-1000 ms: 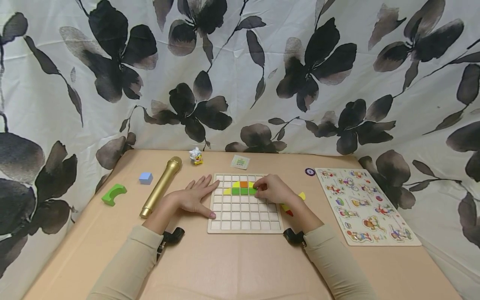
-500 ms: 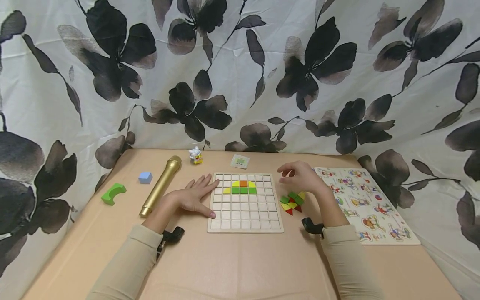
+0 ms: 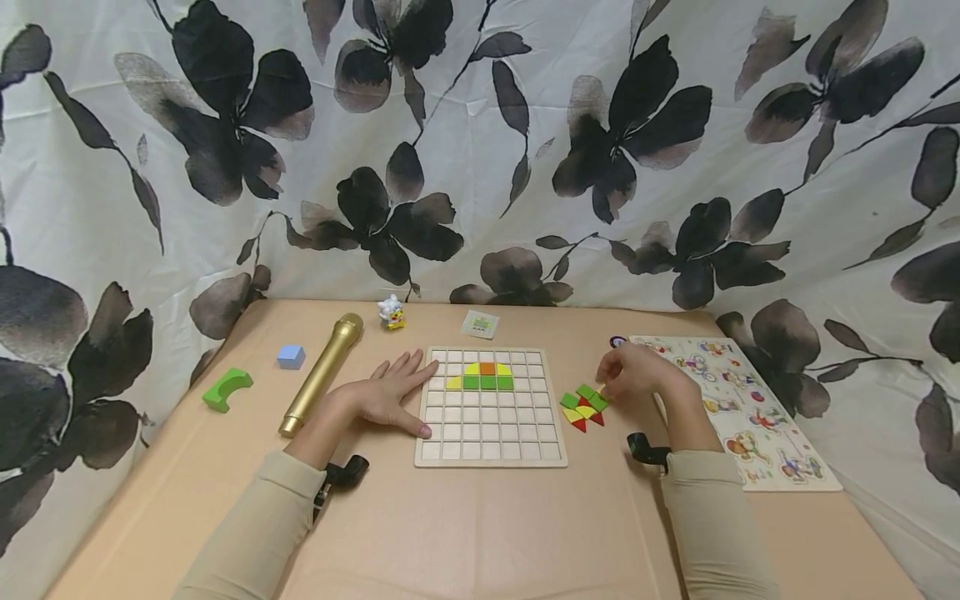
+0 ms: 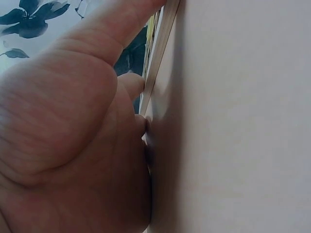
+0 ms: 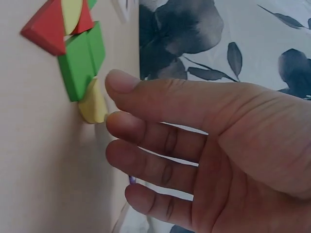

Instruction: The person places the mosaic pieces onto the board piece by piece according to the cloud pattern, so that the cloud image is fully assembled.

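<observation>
Yellow piece (image 5: 90, 105) beside right fingertips (image 5: 122, 127)

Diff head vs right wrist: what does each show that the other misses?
Head only: the left hand, gold microphone, blue block and green arch block.

Right wrist only: the palm side of the right hand, and most of a yellow piece that head shows as a sliver.

Both: the right hand, green pieces, red triangles, floral backdrop.
</observation>
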A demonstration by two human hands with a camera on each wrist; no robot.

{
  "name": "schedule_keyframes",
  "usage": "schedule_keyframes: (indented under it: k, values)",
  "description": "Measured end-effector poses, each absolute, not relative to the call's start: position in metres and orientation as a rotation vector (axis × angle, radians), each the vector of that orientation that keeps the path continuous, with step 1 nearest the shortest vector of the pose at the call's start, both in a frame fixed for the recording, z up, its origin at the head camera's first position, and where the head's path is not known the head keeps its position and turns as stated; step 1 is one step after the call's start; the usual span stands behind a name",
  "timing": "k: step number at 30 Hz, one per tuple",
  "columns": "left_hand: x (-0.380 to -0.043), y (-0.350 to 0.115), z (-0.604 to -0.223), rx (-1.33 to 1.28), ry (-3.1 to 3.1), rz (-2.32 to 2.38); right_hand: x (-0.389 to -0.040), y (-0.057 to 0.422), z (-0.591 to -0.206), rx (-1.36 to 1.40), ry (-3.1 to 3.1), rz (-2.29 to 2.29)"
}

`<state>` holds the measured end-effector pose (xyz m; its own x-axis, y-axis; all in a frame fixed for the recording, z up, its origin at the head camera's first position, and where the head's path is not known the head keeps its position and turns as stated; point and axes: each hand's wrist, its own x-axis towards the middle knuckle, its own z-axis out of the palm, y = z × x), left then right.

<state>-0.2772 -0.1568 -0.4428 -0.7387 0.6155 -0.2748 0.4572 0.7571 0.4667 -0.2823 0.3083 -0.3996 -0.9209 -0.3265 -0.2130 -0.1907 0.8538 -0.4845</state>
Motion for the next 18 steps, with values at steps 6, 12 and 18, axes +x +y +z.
schedule_keyframes:
  k: [6, 12, 18]
  values:
    - [-0.276, -0.157, -0.443, 0.817, 2.527, 0.552, -0.286, 0.311, -0.408, -0.375, 2.719, -0.657]
    - [-0.279, -0.161, -0.450, 0.851, 2.514, 0.625, -0.287, 0.311, -0.411, -0.341, 2.702, -0.668]
    - [-0.275, -0.158, -0.442, 0.825, 2.521, 0.565, -0.290, 0.312, -0.413, -0.350, 2.703, -0.721]
